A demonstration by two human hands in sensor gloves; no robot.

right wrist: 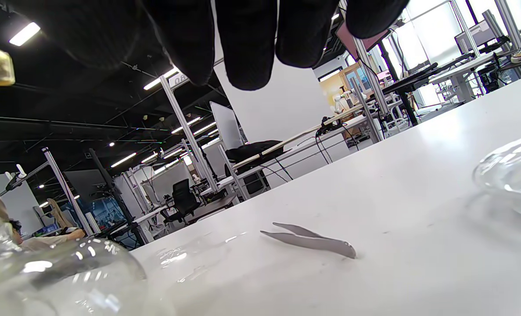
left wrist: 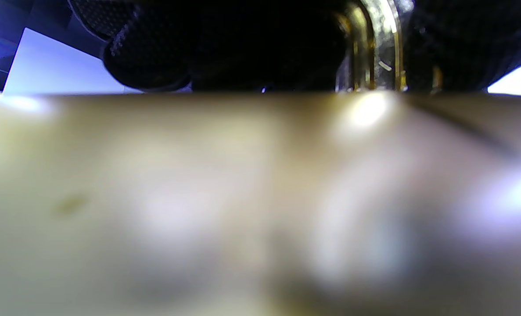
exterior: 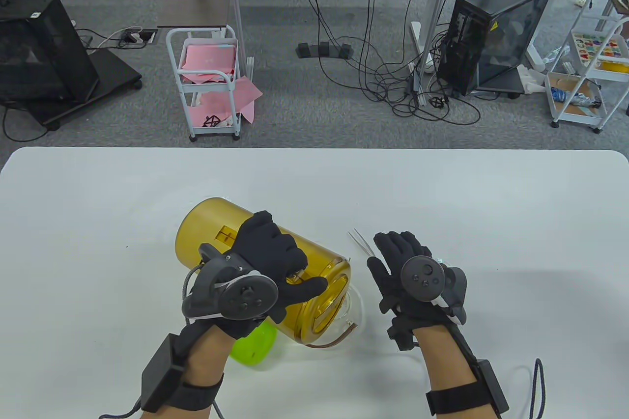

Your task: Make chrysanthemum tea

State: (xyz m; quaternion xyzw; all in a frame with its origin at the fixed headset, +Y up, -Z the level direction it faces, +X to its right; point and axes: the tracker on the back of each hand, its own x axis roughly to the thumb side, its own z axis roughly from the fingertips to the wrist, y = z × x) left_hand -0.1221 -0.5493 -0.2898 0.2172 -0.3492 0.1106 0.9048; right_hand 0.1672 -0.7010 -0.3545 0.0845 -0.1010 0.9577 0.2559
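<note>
A large amber see-through jar [exterior: 216,227] is tipped on its side, its mouth low over a clear glass teapot [exterior: 353,315]. My left hand [exterior: 290,262] grips the jar from above, fingers curled round its body; in the left wrist view the jar [left wrist: 199,197] fills the frame as a blur under the gloved fingers [left wrist: 146,57]. My right hand [exterior: 393,252] hovers over the table with straight fingers and holds nothing. Metal tweezers [exterior: 361,243] lie just beyond its fingertips, and in the right wrist view the tweezers [right wrist: 308,239] rest flat on the table beside the teapot [right wrist: 58,272].
A bright green lid [exterior: 253,345] lies under my left wrist. A small clear glass piece [right wrist: 510,173] sits on the white table [exterior: 98,222] to the right of my right hand. Beyond the table's far edge are carts and cables on the floor.
</note>
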